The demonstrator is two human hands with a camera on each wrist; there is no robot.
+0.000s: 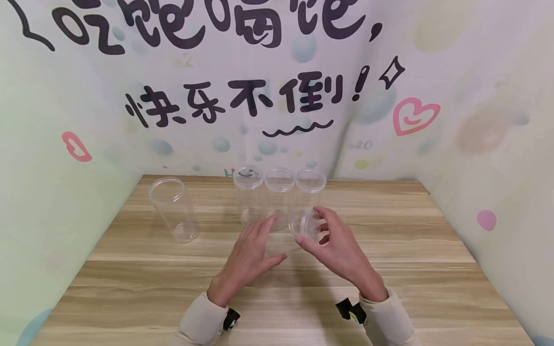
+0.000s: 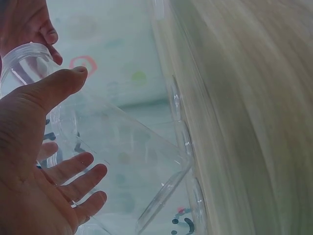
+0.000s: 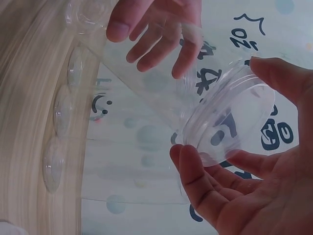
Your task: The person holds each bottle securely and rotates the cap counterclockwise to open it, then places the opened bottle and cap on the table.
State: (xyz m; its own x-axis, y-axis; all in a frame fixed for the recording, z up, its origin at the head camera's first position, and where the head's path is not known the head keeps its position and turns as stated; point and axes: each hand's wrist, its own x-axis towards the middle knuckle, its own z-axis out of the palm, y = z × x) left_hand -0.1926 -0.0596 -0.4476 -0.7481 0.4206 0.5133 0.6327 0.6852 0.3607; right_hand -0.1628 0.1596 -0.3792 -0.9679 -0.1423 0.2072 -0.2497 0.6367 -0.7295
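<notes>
Between my two hands is a clear plastic jar (image 2: 164, 198), tilted, its base low and its mouth towards my right hand. My left hand (image 1: 247, 254) grips this jar, thumb on one side and curled fingers on the other. My right hand (image 1: 342, 247) holds a clear round lid (image 3: 234, 115) by its edge, thumb opposite the fingers. In the right wrist view the lid stands at a slant, right at the jar's mouth. The jar's outline is faint in the head view.
Three clear jars with lids, left (image 1: 248, 194), middle (image 1: 279, 194) and right (image 1: 310, 192), stand upright in a row behind my hands. Another clear jar (image 1: 175, 209), its mouth uncovered, stands further left. The wooden table (image 1: 411, 288) ends at a printed backdrop (image 1: 195, 144).
</notes>
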